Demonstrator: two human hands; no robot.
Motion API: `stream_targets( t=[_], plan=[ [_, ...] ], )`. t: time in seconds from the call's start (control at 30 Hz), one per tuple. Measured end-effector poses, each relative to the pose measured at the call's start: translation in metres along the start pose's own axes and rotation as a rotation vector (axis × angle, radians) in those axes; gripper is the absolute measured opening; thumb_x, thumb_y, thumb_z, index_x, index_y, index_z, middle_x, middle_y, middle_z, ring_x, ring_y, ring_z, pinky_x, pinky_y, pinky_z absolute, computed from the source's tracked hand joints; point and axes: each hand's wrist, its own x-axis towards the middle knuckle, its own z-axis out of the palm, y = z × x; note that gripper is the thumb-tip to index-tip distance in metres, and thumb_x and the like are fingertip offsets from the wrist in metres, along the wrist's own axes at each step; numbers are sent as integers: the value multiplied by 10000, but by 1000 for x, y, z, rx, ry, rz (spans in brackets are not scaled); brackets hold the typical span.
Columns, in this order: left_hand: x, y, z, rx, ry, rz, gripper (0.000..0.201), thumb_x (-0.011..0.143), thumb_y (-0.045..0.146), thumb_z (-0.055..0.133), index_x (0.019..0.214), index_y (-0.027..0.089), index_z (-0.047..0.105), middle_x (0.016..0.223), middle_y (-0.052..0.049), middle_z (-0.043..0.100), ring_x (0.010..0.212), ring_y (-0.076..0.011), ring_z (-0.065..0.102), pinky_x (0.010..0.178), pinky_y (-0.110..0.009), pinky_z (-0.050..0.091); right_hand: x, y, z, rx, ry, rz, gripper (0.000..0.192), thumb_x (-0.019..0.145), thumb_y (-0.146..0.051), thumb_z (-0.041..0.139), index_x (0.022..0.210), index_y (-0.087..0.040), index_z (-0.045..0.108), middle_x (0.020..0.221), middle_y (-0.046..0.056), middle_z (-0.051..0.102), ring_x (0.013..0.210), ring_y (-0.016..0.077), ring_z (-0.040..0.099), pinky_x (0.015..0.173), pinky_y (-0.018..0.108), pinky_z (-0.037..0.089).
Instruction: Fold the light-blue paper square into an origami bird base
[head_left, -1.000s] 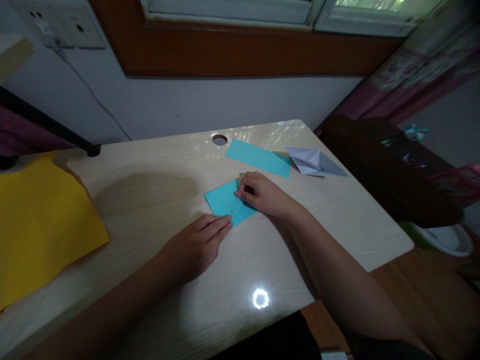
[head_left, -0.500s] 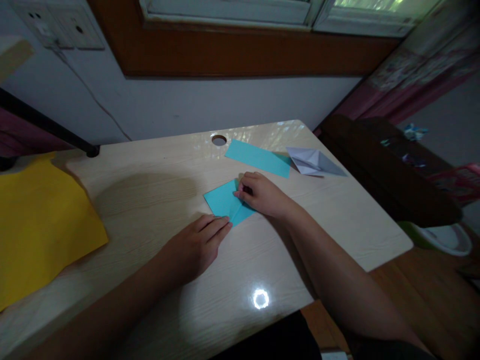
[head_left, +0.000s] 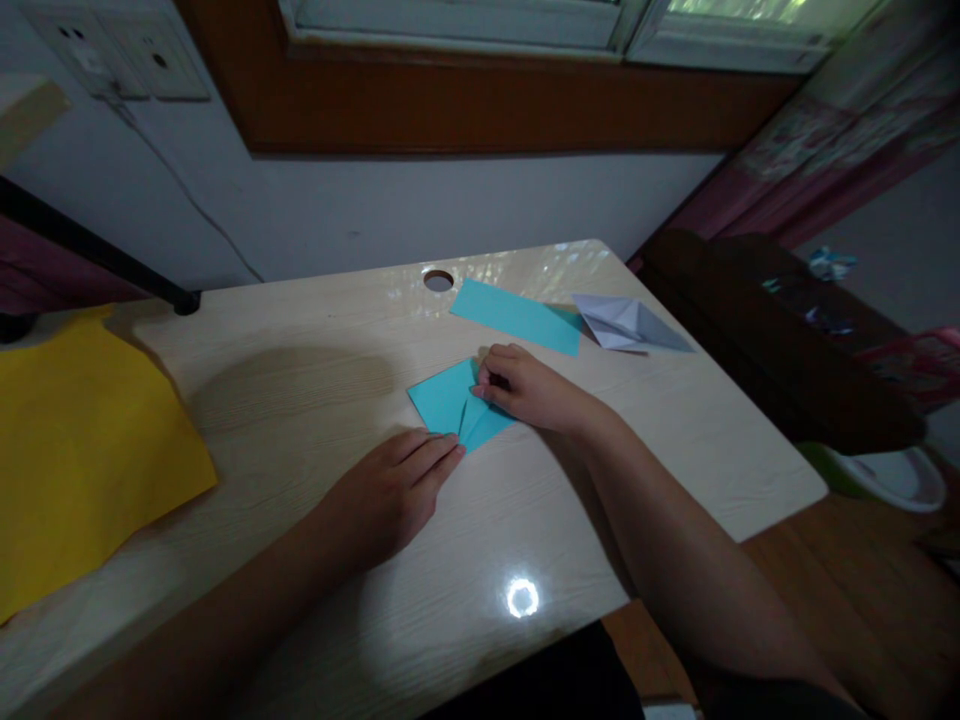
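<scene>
A turquoise sheet of paper (head_left: 443, 396) with folds in it lies on the table between my two hands. The fingers of my left hand (head_left: 409, 478) are pressed together on its near corner, closed on the edge. My right hand (head_left: 517, 385) pinches a flap on the right side between thumb and curled forefinger. A narrow gap shows along the crease below that pinch, so the flap stands slightly lifted. The paper's right part is partly hidden under my right hand.
Behind my hands lies a turquoise paper strip (head_left: 517, 316), beside a folded white paper shape (head_left: 626, 323). A large yellow sheet (head_left: 90, 450) covers the table's left side. A round hole (head_left: 438, 281) and a black post (head_left: 184, 300) are near the back edge.
My right hand has shifted a little to the right with the flap, and the gap along the crease has opened. My left hand has stayed in place.
</scene>
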Motion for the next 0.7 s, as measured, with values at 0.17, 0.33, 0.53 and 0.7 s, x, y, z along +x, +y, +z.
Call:
stream_targets(
  t=[0.17,0.33,0.53,0.7],
  plan=[
    [1,0,-2,-6,-20,-6,448,936,75,534,1383,68,567,1365,-165,627,1202,-273,582,1058,-450,534,-1,3,-1,22,-6,-21,118,935,-253,630,838,-192,604,862,45,583,843,201,537,812,334,407],
    [0,0,-1,5,-54,-20,504,932,66,512,1434,101,525,1453,-171,567,1203,-268,577,1047,-461,527,0,4,-1,32,-8,-30,129,943,-261,615,834,-193,598,853,42,579,834,198,534,809,332,409],
    [0,0,-2,10,-70,-23,504,933,76,519,1436,101,520,1450,-168,566,1210,-275,560,1055,-457,516,2,2,4,-7,45,-17,140,929,-224,614,797,-198,577,815,39,586,824,203,539,799,336,403],
    [3,1,-3,6,-48,-15,485,931,79,531,1415,50,523,1390,-174,605,1197,-282,552,1048,-447,526,3,-2,5,-24,60,12,151,915,-215,627,779,-202,563,803,39,600,807,203,546,779,331,404]
  ],
)
